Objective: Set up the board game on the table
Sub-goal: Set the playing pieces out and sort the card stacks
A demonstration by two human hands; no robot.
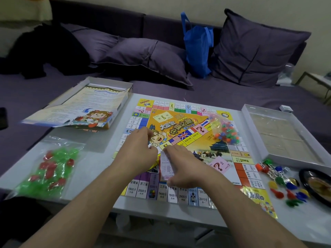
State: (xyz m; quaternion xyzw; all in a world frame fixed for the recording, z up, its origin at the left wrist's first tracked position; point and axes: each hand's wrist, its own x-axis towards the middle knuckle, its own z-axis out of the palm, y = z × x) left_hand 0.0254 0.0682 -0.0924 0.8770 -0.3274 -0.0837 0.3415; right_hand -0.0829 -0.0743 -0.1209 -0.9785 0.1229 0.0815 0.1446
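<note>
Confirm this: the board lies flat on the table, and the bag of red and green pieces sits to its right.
Not quite. In the head view the board does lie flat on the table, but the bag of red and green pieces sits to its left, not its right.
</note>
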